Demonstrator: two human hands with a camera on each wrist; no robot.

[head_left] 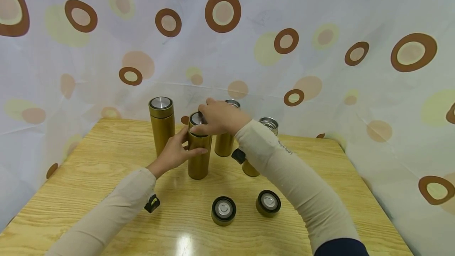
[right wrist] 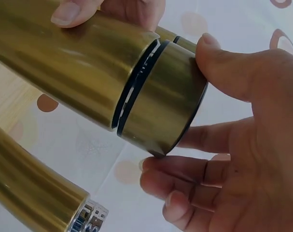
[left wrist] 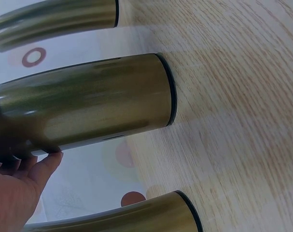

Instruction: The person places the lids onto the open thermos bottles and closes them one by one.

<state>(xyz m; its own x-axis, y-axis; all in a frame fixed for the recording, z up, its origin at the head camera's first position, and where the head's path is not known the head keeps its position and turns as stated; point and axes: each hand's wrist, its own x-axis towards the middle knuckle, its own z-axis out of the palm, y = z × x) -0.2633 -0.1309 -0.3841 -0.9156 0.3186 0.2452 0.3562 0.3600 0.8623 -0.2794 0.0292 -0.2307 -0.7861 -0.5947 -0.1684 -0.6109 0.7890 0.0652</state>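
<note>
A gold thermos bottle (head_left: 198,165) stands upright near the middle of the table. My left hand (head_left: 173,152) grips its body from the left, with the thumb across the front. Over its top, my right hand (head_left: 224,117) holds the gold lid (right wrist: 163,94) between thumb and fingers. In the right wrist view, a narrow, slightly uneven dark gap shows between the lid and the bottle's body. The left wrist view shows the bottle's black base ring at the wooden tabletop; the left fingers are partly hidden behind the body.
A capped gold bottle (head_left: 162,129) stands to the left. Behind and to the right are two bottles without lids, one further back (head_left: 223,146) and one nearer (head_left: 250,169), partly covered by my right arm. Two loose lids (head_left: 223,217) (head_left: 266,209) lie in front on the table (head_left: 160,232).
</note>
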